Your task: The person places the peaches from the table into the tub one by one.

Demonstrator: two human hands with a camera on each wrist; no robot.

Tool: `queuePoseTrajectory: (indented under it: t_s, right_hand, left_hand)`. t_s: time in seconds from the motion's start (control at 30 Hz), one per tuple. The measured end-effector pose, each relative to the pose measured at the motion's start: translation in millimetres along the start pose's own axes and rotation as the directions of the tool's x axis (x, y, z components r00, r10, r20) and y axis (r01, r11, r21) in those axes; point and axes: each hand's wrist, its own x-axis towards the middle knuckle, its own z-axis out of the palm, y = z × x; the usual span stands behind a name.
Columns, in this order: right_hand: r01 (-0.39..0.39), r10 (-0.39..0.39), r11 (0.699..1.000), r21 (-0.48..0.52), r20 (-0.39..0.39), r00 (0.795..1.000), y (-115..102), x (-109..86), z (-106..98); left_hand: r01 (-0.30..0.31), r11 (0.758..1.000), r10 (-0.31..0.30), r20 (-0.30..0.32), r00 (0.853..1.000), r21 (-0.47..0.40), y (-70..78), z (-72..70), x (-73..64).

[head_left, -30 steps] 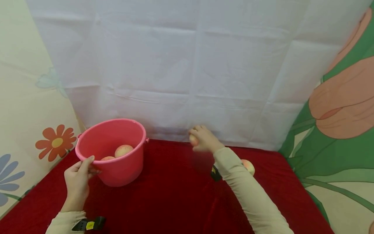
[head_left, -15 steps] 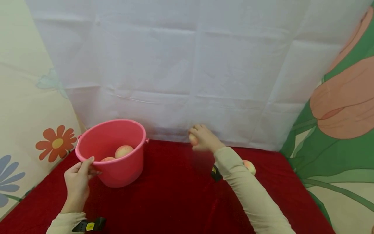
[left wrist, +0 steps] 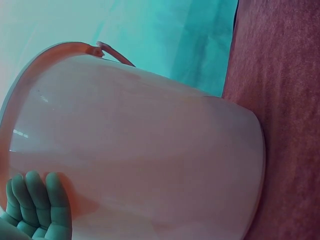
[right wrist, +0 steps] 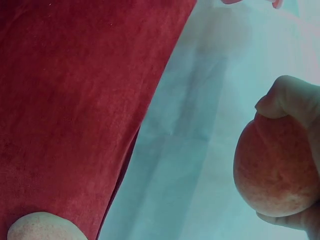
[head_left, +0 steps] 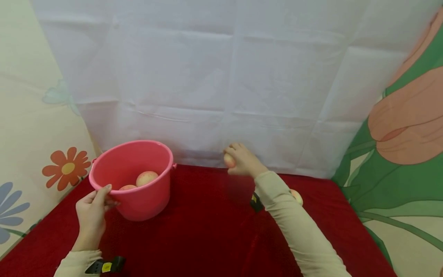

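My left hand (head_left: 91, 213) grips the near-left rim of a pink bucket (head_left: 145, 202), thumb over the edge and fingers against the outside wall, as the left wrist view also shows. Inside the bucket lie a yellow-red peach (head_left: 147, 178) and part of a second one (head_left: 128, 187). At the back of the table my right hand (head_left: 243, 161) holds another peach (right wrist: 275, 165) between thumb and fingers, in front of the white cloth. One more peach (head_left: 296, 196) rests on the red cloth, partly hidden behind my right forearm.
A red cloth (head_left: 200, 231) covers the table. Behind its back edge hangs a creased white cloth (head_left: 180, 77). Walls with painted flowers stand at left and right. The bucket is at the left back of the table.
My right hand has risen slightly with the peach in it. The left hand and the bucket have stayed where they were.
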Motion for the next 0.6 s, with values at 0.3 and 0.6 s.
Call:
queuePoseTrajectory:
  t_s: [0.3,0.6]
  right_hand:
    - [-0.017,0.017,1.000,0.007,0.001,1.000,-2.3,2.2,-4.8]
    - [0.011,-0.011,1.000,-0.009,-0.015,1.000,-3.0,6.9,-11.7]
  left_hand:
    - [0.078,0.997,-0.077,-0.046,0.996,0.013,8.5,5.2,-3.6]
    - [0.080,0.997,-0.079,-0.059,0.995,0.015,9.0,6.1,-4.0]
